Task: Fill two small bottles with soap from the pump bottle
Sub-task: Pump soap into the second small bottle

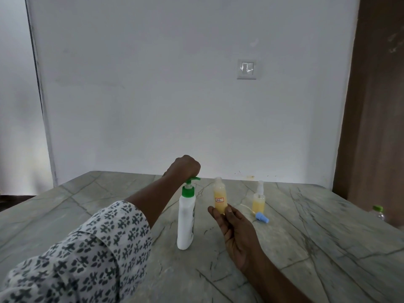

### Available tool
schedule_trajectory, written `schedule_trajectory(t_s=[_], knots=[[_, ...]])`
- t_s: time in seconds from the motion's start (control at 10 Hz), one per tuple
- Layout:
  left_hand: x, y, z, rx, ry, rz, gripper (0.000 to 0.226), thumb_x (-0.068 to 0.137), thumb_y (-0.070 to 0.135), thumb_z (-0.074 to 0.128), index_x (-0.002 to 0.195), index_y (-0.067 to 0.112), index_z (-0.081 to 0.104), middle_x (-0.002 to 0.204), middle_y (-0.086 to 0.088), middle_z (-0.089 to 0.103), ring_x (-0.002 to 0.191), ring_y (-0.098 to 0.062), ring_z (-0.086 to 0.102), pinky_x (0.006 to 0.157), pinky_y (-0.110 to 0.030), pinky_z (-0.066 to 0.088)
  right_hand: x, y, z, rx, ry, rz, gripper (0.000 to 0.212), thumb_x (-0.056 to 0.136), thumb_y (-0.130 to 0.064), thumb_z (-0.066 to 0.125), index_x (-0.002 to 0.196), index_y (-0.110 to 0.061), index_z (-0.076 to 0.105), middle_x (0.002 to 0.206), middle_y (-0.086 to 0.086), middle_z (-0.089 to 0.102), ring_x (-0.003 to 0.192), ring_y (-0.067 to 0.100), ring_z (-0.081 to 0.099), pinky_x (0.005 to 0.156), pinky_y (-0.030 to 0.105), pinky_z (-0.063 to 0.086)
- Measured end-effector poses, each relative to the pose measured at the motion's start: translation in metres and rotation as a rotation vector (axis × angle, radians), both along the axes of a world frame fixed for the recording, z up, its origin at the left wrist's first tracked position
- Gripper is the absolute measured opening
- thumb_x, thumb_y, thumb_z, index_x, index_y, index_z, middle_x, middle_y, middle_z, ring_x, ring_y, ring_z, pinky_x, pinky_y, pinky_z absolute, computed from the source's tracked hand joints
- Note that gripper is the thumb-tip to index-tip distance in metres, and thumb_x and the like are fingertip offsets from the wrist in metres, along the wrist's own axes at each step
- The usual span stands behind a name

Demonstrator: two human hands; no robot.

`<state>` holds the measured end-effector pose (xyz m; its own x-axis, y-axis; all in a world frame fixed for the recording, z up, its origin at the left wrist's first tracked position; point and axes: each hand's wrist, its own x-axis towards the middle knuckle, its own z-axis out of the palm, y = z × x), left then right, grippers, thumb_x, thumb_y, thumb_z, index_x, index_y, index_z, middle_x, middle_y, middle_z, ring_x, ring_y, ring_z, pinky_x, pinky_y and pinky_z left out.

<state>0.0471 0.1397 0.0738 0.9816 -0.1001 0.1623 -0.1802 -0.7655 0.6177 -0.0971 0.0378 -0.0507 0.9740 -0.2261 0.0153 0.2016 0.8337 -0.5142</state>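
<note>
Two small bottles show, both holding yellow soap. One is the open small bottle, which has no cap and carries a small white label edged in orange. It is upright and lifted off the bench. The right grip holds it palm up, pinching its lower part between thumb and fingertips. Its soap reaches well above the label.

The white pump bottle stands on its base on the bench just left of that hand. The left grip is curled into a fist over the green pump head and rests on top of it. The forearm reaches in from a white sleeve printed with dark shapes. The green nozzle points right, toward the mouth of the open small bottle. The mouth sits at about the same height as the nozzle but apart from it, with a clear gap between them.

Farther right, the second small bottle stands on the bench with a clear spray top fitted. It is partly filled. A blue cap lies on its side just in front of it, with a thin pale tube beside it.

At the right edge of the bench stands a clear bottle with a green cap, partly cut off by the frame. A light switch is on the white wall behind, and a brown door is to the right.
</note>
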Motion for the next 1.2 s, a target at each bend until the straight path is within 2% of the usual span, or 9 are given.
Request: schedule_trajectory(t_s=[0.2,0.3,0.4,0.5,0.6,0.8,1.0,1.1,1.2], knots=[[0.004,0.002,-0.004,-0.004,0.035,0.0,0.014,0.072,0.011,0.036,0.068,0.01,0.049,0.087,-0.015,0.065,0.074,-0.029,0.065,0.076,-0.033,0.051,0.0,-0.001,-0.001,0.057,-0.014,-0.021,0.021,0.1,-0.001,0.043,0.117,0.004,0.054,0.123,0.033,0.059,0.082,0.035,0.075,0.068,0.036,0.063],[0.003,0.0,-0.003,-0.025,0.022,0.001,0.018,0.063,0.014,0.034,0.073,0.011,0.05,0.091,-0.016,0.068,0.084,-0.032,0.069,0.088,-0.044,0.054,0.0,0.0,0.0,0.043,-0.019,-0.038,0.023,0.099,0.0,0.044,0.119,0.004,0.053,0.123,0.032,0.059,0.083,0.036,0.074,0.07,0.037,0.063],[0.004,0.0,-0.004,-0.041,0.034,0.005,0.019,0.062,0.014,0.034,0.073,0.011,0.049,0.091,-0.016,0.067,0.082,-0.032,0.068,0.087,-0.042,0.054,-0.001,0.001,0.002,0.024,-0.018,-0.05,0.024,0.098,0.0,0.045,0.121,0.002,0.054,0.123,0.031,0.06,0.084,0.036,0.074,0.07,0.037,0.063],[0.0,0.0,-0.002,-0.057,0.056,-0.007,0.017,0.072,0.012,0.036,0.072,0.008,0.053,0.095,-0.018,0.065,0.077,-0.032,0.066,0.076,-0.033,0.052,-0.002,0.001,0.003,0.01,-0.021,-0.06,0.025,0.098,0.0,0.046,0.122,0.002,0.054,0.122,0.031,0.061,0.085,0.036,0.074,0.069,0.036,0.063],[-0.005,0.001,0.001,-0.093,-0.011,-0.002,0.024,0.09,0.016,0.04,0.097,0.006,0.061,0.107,-0.017,0.065,0.099,-0.035,0.066,0.088,-0.042,0.055,-0.003,0.003,0.004,-0.013,-0.052,-0.071,0.028,0.096,0.002,0.048,0.123,0.004,0.053,0.12,0.032,0.062,0.087,0.037,0.074,0.072,0.037,0.062],[-0.001,0.001,-0.002,-0.044,0.059,0.012,0.017,0.072,0.011,0.038,0.077,0.008,0.054,0.087,-0.013,0.067,0.079,-0.029,0.069,0.084,-0.036,0.054,-0.004,0.007,0.004,-0.16,-0.1,-0.131,0.027,0.092,0.003,0.054,0.119,0.004,0.057,0.102,0.024,0.073,0.092,0.041,0.072,0.077,0.038,0.061],[-0.015,0.003,0.006,-0.1,-0.018,0.001,0.036,0.095,0.015,0.039,0.118,-0.002,0.06,0.116,-0.019,0.064,0.107,-0.036,0.063,0.092,-0.044,0.053,-0.005,0.009,0.007,-0.229,-0.13,-0.171,0.026,0.09,0.003,0.057,0.116,0.002,0.06,0.108,0.025,0.07,0.094,0.041,0.072,0.074,0.033,0.062],[-0.018,0.004,0.004,-0.037,-0.027,-0.006,0.028,0.09,0.011,0.038,0.094,0.0,0.063,0.114,-0.018,0.064,0.093,-0.035,0.064,0.083,-0.038,0.054,-0.005,0.009,0.008,-0.243,-0.141,-0.178,0.026,0.091,0.002,0.057,0.117,0.002,0.06,0.103,0.023,0.073,0.093,0.04,0.072,0.074,0.032,0.062],[-0.005,0.002,-0.002,-0.017,0.003,0.018,0.013,0.074,0.011,0.036,0.066,0.009,0.047,0.097,-0.016,0.059,0.08,-0.031,0.057,0.081,-0.037,0.051,-0.005,0.01,0.009,-0.279,-0.148,-0.193,0.028,0.091,0.001,0.057,0.119,0.001,0.059,0.098,0.02,0.075,0.093,0.038,0.073,0.078,0.033,0.061]])
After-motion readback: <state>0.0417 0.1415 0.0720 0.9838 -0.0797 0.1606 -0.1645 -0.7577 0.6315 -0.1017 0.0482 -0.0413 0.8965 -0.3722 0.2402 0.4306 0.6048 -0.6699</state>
